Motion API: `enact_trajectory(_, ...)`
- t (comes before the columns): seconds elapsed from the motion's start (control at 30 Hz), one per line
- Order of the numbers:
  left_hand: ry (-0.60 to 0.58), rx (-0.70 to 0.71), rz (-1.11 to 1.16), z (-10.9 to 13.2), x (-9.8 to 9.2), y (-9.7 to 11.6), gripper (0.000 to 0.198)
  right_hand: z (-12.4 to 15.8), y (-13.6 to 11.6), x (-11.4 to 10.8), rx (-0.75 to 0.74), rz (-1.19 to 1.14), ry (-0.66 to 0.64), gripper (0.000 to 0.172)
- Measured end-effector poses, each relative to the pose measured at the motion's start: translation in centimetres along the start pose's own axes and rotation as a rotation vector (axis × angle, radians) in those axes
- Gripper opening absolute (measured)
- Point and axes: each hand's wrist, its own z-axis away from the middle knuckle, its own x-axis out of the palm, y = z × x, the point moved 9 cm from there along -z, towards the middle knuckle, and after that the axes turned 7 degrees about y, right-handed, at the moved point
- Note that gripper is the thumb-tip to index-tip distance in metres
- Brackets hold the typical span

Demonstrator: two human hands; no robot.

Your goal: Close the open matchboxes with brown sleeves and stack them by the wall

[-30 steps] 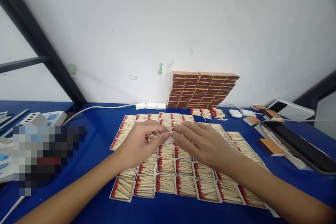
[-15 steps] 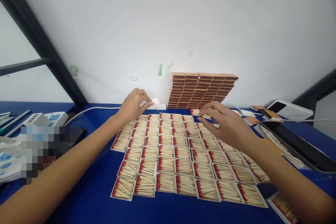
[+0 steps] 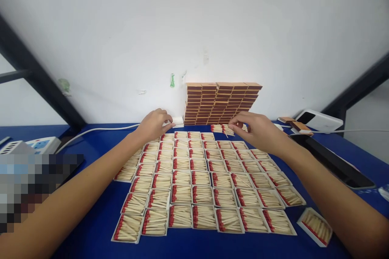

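My left hand [image 3: 154,125] is at the back of the table, thumb and fingers pinched at the left end of a white matchbox tray [image 3: 178,120] lying by the wall. What the tray holds, if anything, does not show. My right hand [image 3: 257,130] pinches at loose red-headed matches [image 3: 221,128] in front of the stacked matchboxes; its fingers partly hide them. Between my arms, white trays full of matches [image 3: 203,195] lie in rows, red heads mostly to the left. One filled tray [image 3: 316,226] sits apart, tilted, at the front right.
A block of stacked brown matchboxes [image 3: 217,104] stands against the wall. To the right are a few loose matchboxes [image 3: 300,127], a white device [image 3: 319,119] and a black phone-like slab [image 3: 334,160]. A white cable [image 3: 100,130] and power strip [image 3: 45,145] are at left.
The view has shifted, so the trays sit further left. My right thumb and fingers have closed at the loose matches. My left hand stays by the white tray, which now sits lower.
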Motion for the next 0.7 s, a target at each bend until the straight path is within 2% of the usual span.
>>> enact_trajectory(0.13, 0.029, 0.088, -0.049, 3.8, -2.5, 2.0, 0.025, -0.4, 0.6, 2.6, -0.047, -0.035, -0.153, 0.039)
enact_trajectory(0.23, 0.063, 0.115, -0.033, 6.8, -4.0, 3.5, 0.025, -0.6, -0.2, 4.5, -0.104, -0.060, -0.201, 0.046)
enact_trajectory(0.33, 0.121, 0.091, -0.010, 8.8, -5.1, 3.9, 0.024, -1.0, -1.4, 6.4, -0.141, -0.050, -0.246, 0.051)
enact_trajectory(0.5, 0.162, 0.080, -0.030, 9.8, -5.7, 3.5, 0.020, -2.0, -2.2, 8.6, -0.170, -0.024, -0.334, 0.052)
enact_trajectory(0.7, 0.193, 0.113, -0.083, 10.1, -6.0, 3.4, 0.021, -3.0, -1.5, 9.4, -0.138, 0.000, -0.326, 0.051)
